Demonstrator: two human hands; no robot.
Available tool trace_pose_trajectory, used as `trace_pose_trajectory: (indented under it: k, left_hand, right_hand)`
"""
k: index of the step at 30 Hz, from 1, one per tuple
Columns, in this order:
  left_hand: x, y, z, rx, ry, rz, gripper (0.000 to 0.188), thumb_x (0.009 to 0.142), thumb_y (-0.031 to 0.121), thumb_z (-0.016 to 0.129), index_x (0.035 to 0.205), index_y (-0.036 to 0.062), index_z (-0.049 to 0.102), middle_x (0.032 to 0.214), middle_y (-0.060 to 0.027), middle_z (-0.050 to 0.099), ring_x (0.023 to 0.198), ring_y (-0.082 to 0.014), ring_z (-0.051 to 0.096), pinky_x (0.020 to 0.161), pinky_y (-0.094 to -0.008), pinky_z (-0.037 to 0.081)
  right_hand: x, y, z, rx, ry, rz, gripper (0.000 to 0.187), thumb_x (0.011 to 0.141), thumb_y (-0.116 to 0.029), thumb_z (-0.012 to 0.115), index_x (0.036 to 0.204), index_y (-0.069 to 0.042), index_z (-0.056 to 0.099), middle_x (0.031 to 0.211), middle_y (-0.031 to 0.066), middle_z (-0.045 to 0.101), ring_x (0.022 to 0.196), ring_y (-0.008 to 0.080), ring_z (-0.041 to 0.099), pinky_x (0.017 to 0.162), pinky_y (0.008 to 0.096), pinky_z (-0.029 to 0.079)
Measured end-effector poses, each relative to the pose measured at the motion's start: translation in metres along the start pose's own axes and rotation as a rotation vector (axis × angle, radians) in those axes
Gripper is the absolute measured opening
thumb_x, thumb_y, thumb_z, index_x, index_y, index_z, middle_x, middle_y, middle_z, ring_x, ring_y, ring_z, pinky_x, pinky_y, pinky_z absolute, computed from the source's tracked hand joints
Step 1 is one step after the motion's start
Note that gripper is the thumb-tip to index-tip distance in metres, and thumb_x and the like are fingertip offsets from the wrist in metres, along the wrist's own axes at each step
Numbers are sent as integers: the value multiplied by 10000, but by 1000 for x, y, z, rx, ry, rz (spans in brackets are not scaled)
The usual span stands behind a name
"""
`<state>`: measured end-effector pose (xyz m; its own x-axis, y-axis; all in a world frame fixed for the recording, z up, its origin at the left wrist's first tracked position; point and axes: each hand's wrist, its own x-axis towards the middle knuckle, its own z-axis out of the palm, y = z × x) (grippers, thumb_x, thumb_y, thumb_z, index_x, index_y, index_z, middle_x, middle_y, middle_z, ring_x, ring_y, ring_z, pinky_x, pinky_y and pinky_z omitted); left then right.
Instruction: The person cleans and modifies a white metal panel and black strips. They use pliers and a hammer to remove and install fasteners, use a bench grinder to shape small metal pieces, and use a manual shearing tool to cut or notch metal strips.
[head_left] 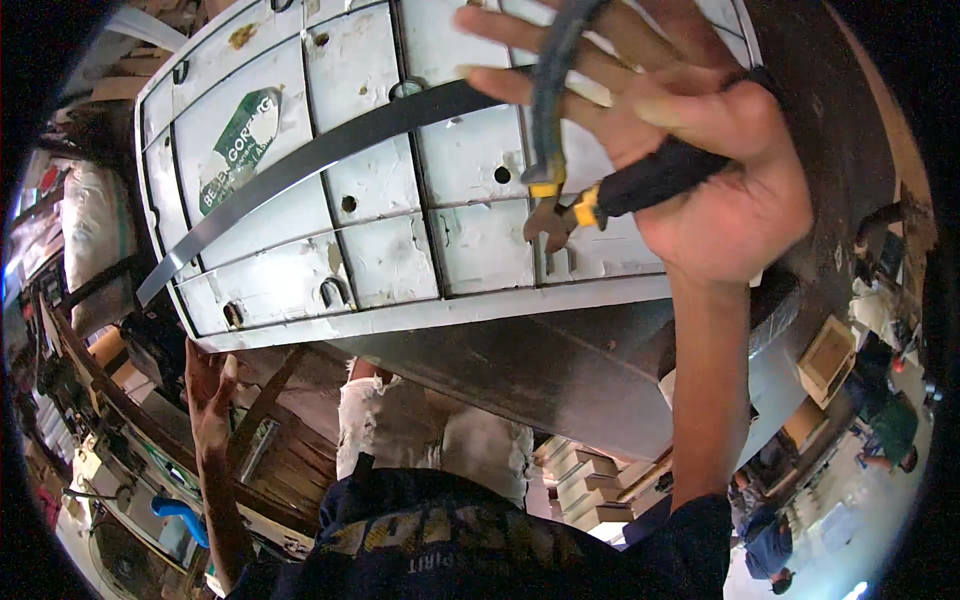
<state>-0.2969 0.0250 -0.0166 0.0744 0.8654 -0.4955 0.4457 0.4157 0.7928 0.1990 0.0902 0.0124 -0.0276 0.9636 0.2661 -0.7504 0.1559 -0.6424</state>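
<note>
A white rectangular panel with dark grid lines, holes and a green label spans the upper middle. Across its face runs a long, flat, dark metal strip, one end reaching past the left edge, the other passing behind my right fingers. My right hand is above the panel's right part, fingers spread, with a pair of pliers held across the palm. The pliers have dark sleeved handles with yellow collars, and their jaws are apart. At the panel's lower left corner, my left hand grips the edge; its fingertips are partly hidden.
Beneath the panel lies a dark, smooth surface. A white sack stands at the left, above a wooden rail and a blue curved object. Pale boxes are at lower middle. Other people are at far right.
</note>
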Motion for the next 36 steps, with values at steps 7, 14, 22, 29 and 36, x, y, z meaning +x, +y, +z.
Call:
trace_pose_trajectory:
  k: [7,14,22,29,36]
  left_hand:
    - [2,-18,-1,44,60,26,774,985,215,595,1564,59,107,1515,-149,338,1343,-245,403,1074,-413,373]
    - [5,-12,0,78,37,-5,707,979,243,614,1534,50,220,1438,-99,439,1266,-190,449,1026,-339,385]
    - [6,-17,1,133,61,52,712,997,256,576,1534,44,159,1369,-138,472,1175,-222,533,900,-398,520]
    - [1,-31,-9,78,67,50,762,1005,252,558,1570,98,70,1386,-143,471,1178,-233,532,934,-421,497]
    - [4,-17,-7,161,29,19,727,1001,282,564,1550,79,132,1385,-160,481,1140,-248,575,920,-421,500]
  right_hand:
    - [18,-2,8,-157,-40,293,644,824,-240,469,1362,104,388,1296,274,505,1094,341,582,963,451,454]
    - [16,2,6,-129,21,166,587,795,-180,465,1299,118,417,1107,289,554,921,304,591,814,417,477]
    - [-1,-65,-15,-699,-380,258,484,937,-450,498,1109,3,497,978,160,539,969,274,566,924,465,482]
    - [-33,-39,-16,-847,-159,-78,428,975,-420,518,1125,-22,471,1105,248,579,975,289,625,795,359,556]
    - [-4,-28,9,-416,16,58,375,911,-180,520,1230,15,498,1126,226,601,1014,289,632,856,391,504]
